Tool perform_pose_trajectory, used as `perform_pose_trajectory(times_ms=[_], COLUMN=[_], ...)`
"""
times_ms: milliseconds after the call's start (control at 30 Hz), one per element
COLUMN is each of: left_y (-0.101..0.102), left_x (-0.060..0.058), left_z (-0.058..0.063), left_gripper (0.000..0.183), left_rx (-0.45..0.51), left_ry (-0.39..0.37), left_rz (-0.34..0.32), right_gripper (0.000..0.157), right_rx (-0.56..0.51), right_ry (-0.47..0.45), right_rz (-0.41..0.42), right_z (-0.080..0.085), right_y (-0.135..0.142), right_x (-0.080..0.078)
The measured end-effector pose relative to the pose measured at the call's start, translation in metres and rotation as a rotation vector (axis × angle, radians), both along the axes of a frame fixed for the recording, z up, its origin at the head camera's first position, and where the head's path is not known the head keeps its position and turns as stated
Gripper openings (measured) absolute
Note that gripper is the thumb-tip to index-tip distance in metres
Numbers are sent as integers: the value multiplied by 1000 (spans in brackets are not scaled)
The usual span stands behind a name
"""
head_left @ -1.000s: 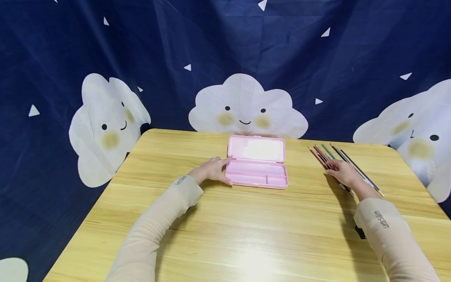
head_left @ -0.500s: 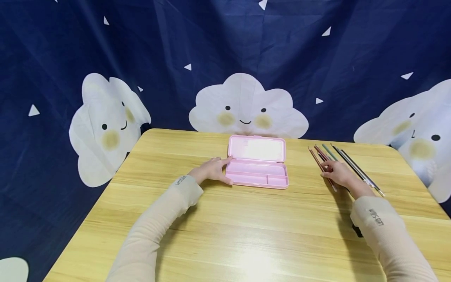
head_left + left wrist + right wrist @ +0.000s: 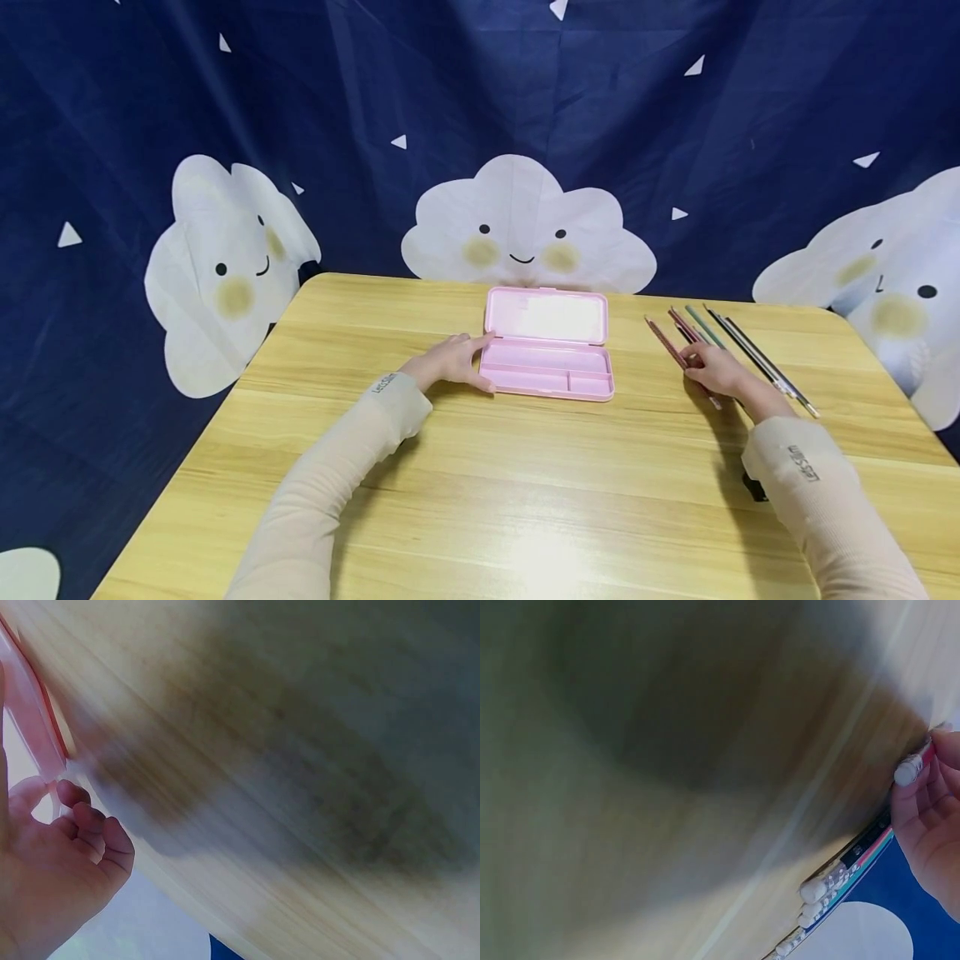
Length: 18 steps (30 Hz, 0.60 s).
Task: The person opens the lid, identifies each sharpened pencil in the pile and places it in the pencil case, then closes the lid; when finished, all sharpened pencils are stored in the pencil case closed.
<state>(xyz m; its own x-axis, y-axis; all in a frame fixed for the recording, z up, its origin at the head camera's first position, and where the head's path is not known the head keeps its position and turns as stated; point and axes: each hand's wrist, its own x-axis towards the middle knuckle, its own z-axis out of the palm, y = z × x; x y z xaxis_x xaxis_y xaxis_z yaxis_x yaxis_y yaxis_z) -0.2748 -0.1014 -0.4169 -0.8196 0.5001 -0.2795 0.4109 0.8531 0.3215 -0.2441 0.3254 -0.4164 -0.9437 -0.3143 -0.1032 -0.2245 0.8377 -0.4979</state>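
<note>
I am pinching a red pencil [image 3: 916,764] between thumb and fingers in my right grip [image 3: 716,369], its white eraser end sticking out toward me and its tip pointing away over the tabletop [image 3: 450,500]. The right wrist view is dim and cut off at its edge, so I am only fairly sure how the fingertips are meeting. The other pencils are lying just beside and beyond that grip, among them a teal pencil [image 3: 706,326] and a black pencil [image 3: 859,853].

My left grip [image 3: 453,360] is resting at the left end of the open pink pencil case [image 3: 543,358], thumb and forefinger spread wide and touching its edge. The case is lying between my two grips, well apart from the right one, its lid [image 3: 546,315] leaning back on the far side.

Both cream sleeve cuffs are showing "Let'sSlim" in dark print; the light marking on the black pencil is staying too small for me to read.

Compared with half a second ago, the red pencil's tip is sitting farther left, standing clearer of its neighbours, while the left grip and the case are keeping their places.
</note>
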Motion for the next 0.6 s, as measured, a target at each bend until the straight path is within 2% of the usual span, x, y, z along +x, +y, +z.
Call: perform_pose_trajectory(times_ms=[300,600], left_y=[0,0], left_x=[1,2], left_z=[2,3], left_gripper=[104,104], left_rx=[9,13], left_ry=[-3,-4], left_rz=[1,-5], right_gripper=[23,22], right_rx=[-55,-150], right_ry=[110,182], right_rz=[21,65], right_z=[6,10], right_y=[-12,-30], right_x=[1,0])
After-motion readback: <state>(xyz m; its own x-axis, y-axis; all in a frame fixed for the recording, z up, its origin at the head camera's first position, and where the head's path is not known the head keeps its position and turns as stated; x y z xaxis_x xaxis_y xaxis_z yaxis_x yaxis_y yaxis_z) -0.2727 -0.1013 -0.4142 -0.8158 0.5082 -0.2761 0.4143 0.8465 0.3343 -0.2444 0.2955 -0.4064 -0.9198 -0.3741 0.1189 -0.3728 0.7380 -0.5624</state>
